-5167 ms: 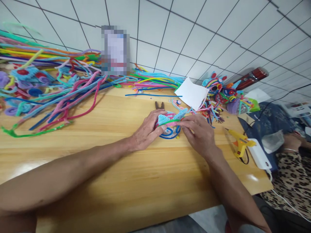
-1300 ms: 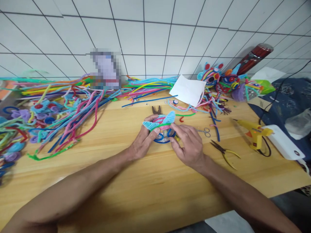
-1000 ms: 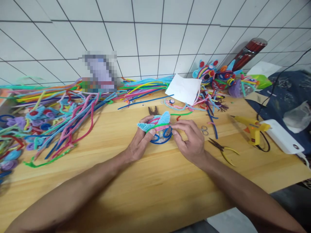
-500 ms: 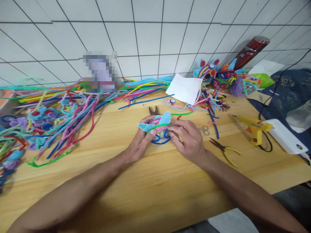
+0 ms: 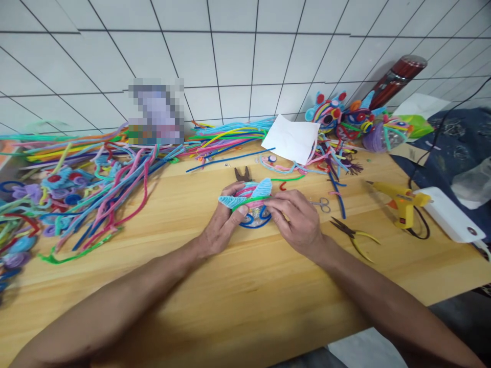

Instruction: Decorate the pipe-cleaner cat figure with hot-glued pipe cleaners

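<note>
Between my two hands is a pipe-cleaner craft figure with light-blue pointed ears, pink and green bands and blue curls over a clear, shiny body. My left hand grips its left side, thumb on the front below the green band. On the right edge, the fingers of my right hand are pinched together at the end of the green band. Whatever lies within that pinch is hidden by the fingers. Just behind the figure, dark-jawed pliers lie on the table, partly covered.
Loose pipe cleaners pile up on the left and along the wall. Yellow-handled pliers, small scissors and a yellow glue gun lie to the right. Finished figures and a red thermos stand at the back right, near white paper.
Almost nothing differs. The figure is tilted very slightly in my hands, and both hands keep their places on it.
</note>
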`<move>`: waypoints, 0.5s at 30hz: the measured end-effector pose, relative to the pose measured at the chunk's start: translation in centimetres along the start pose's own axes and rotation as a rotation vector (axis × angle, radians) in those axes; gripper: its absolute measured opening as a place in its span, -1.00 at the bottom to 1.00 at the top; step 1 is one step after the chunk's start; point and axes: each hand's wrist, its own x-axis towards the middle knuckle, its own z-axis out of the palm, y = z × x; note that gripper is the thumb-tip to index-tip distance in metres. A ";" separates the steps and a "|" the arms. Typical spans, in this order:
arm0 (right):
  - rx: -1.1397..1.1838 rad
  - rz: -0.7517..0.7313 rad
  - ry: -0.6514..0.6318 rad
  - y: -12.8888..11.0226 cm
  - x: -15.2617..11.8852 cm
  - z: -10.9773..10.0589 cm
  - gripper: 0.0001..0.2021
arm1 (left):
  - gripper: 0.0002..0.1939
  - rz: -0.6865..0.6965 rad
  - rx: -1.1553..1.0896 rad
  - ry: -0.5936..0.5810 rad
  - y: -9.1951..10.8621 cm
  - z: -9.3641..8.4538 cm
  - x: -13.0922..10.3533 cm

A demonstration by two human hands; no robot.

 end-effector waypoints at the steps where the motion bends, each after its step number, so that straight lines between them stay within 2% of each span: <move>1: 0.009 -0.010 0.001 0.0 0.0 0.0 -0.70 | -0.44 0.005 0.003 0.002 0.0 0.0 0.0; 7: -0.008 -0.060 -0.015 0.3 -0.4 0.1 -0.60 | -0.45 0.003 0.016 0.000 0.2 0.0 0.0; 15: -0.048 -0.111 -0.006 0.1 -0.2 0.1 -0.60 | -0.43 -0.018 0.010 0.007 0.5 0.1 0.1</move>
